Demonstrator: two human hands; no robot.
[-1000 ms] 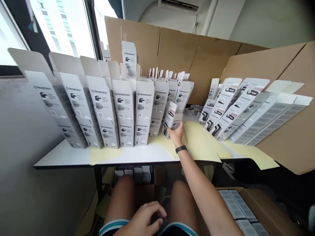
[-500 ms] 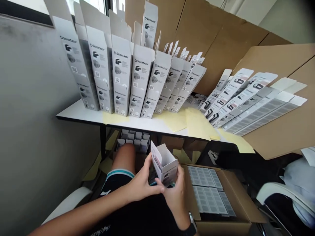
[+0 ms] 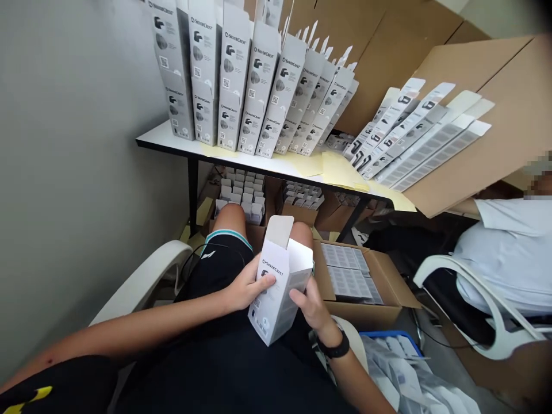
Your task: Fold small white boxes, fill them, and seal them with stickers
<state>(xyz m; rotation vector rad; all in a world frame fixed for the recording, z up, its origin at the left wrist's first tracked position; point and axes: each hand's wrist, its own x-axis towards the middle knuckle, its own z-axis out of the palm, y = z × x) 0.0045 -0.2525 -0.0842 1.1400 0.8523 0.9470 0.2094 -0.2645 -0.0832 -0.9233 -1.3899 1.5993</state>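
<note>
A white SilverCrest cardboard box (image 3: 276, 305) stands over my lap with its top flaps raised, its printed front turned toward me. My left hand (image 3: 250, 287) grips its left side, the thumb lying across the front panel. On the opposite side my right hand (image 3: 311, 299) holds the box, thumb on the side panel and fingers behind it. Whether anything is inside the box cannot be seen from here.
Rows of similar boxes (image 3: 233, 80) stand stacked on the white table (image 3: 166, 138). More lean at right (image 3: 401, 138). An open carton (image 3: 366, 310) of flat boxes sits right of my knees, above a blue-rimmed bin (image 3: 390, 333). A person (image 3: 495, 253) sits at far right.
The box has been turned so its SilverCrest front faces me, and it is lower over my lap. Both hands have shifted grip on it. The view has tilted down and right.
</note>
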